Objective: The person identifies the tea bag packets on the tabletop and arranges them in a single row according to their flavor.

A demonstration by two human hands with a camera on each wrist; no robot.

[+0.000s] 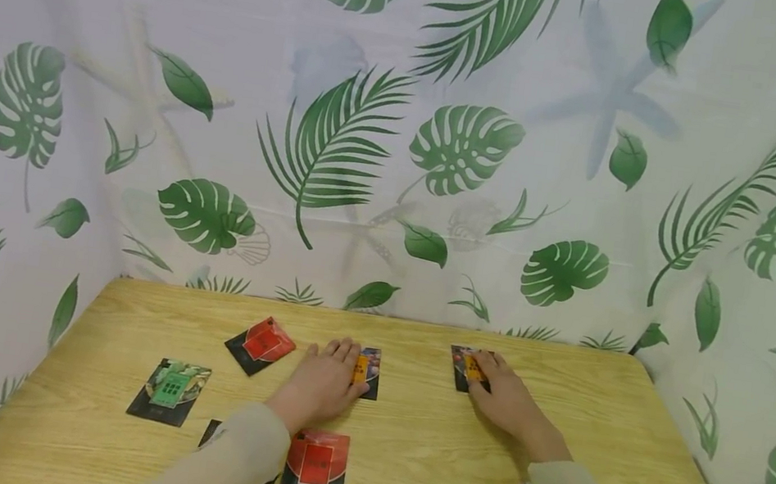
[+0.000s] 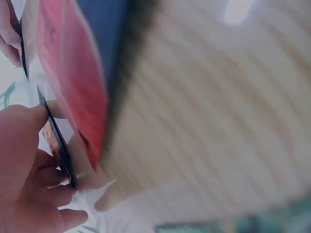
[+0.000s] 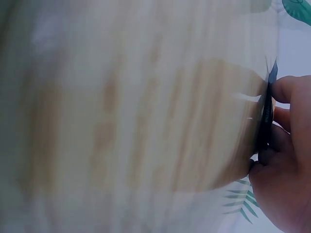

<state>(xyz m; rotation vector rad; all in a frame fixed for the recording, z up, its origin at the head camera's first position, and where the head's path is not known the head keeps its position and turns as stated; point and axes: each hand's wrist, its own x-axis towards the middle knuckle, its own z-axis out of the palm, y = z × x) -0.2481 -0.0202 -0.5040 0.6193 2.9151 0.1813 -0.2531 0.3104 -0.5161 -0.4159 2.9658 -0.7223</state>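
My left hand (image 1: 324, 378) grips a flat black packet with an orange label (image 1: 360, 369) near the middle of the table. In the left wrist view, the thumb is at one edge of this packet (image 2: 60, 150) and the fingers are at the opposite edge. To the right, my right hand (image 1: 510, 400) holds a similar orange-labelled packet (image 1: 461, 368), its left part showing beyond the fingers. The right wrist view has that packet (image 3: 266, 119) nearly edge-on between fingers and thumb, close over the table. Both hands hide part of the packet fronts.
A red-and-black packet (image 1: 260, 346) lies behind and left of my left hand, another red packet (image 1: 314, 471) in front of it. At the left lies a green-labelled packet (image 1: 169, 392). My left sleeve (image 1: 232, 452) partly covers a dark packet (image 1: 209, 432). Leaf-print cloth (image 1: 383, 274) surrounds the wooden table (image 1: 417, 461).
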